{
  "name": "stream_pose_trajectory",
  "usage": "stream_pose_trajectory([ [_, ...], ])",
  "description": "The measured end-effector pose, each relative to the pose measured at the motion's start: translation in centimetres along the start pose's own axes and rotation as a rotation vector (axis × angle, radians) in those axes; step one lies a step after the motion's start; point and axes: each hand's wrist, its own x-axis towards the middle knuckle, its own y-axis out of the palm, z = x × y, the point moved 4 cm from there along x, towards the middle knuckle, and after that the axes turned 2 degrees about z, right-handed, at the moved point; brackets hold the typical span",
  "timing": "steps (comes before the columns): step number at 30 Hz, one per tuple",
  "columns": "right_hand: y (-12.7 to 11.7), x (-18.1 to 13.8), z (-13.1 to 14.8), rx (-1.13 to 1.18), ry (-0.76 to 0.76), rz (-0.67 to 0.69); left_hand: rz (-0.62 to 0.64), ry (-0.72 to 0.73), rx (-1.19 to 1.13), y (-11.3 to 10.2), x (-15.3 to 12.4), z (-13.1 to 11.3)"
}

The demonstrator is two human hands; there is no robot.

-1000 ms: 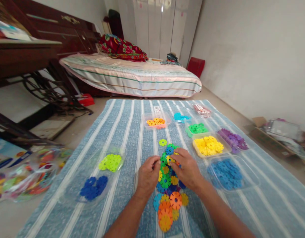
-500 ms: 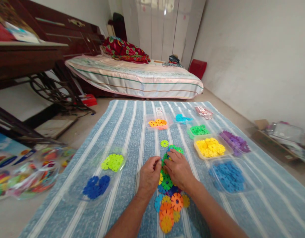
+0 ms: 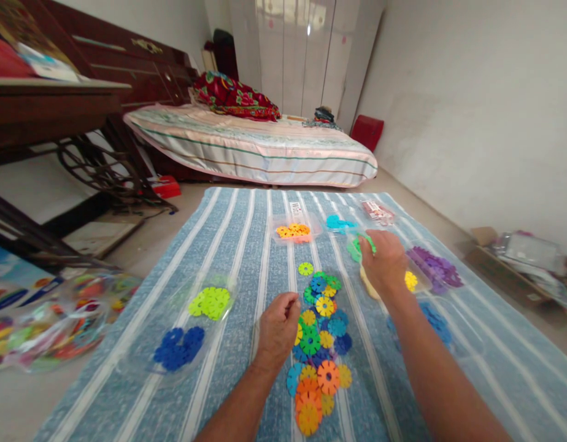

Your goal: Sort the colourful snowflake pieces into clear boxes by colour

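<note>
"Where does the disc cluster (image 3: 310, 341) lie?"

"Nearest, on the striped desk (image 3: 237, 245), the left hand (image 3: 278, 325) curled just beside it; whether that grip holds anything cannot be told."

"And the right hand (image 3: 385, 261)?"

"Farther, over the yellow discs (image 3: 410, 281) and at the green discs (image 3: 356, 249), its grip too hidden to judge. A light pinch on one rim keeps neighbours undisturbed."

Beyond the bed (image 3: 260, 150) stands a pale wardrobe (image 3: 293, 73), glossy with reflected light (image 3: 308, 29). A dark wooden table (image 3: 48, 110) is left of the bed, a whitish wall (image 3: 472, 123) right of it.
</note>
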Motion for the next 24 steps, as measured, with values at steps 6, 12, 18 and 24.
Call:
stream_pose_trajectory([
  [6, 2.7, -4.4, 2.6, 0.127, -0.045, 0.316, -0.007, 0.016, -0.017, -0.1, 0.0, -0.2],
  [12, 4.6, -8.6, 5.4, 0.077, -0.031, 0.590, -0.021, 0.013, -0.012, -0.2, 0.0, -0.3],
  [18, 3.2, -10.4, 6.0, 0.189, -0.047, 0.576, -0.014, 0.018, -0.007, -0.2, 0.1, -0.4],
  [24, 2.5, -11.3, 4.7, 0.334, -0.032, 0.470, -0.018, 0.009, -0.029, -0.4, 0.0, -0.6],
])
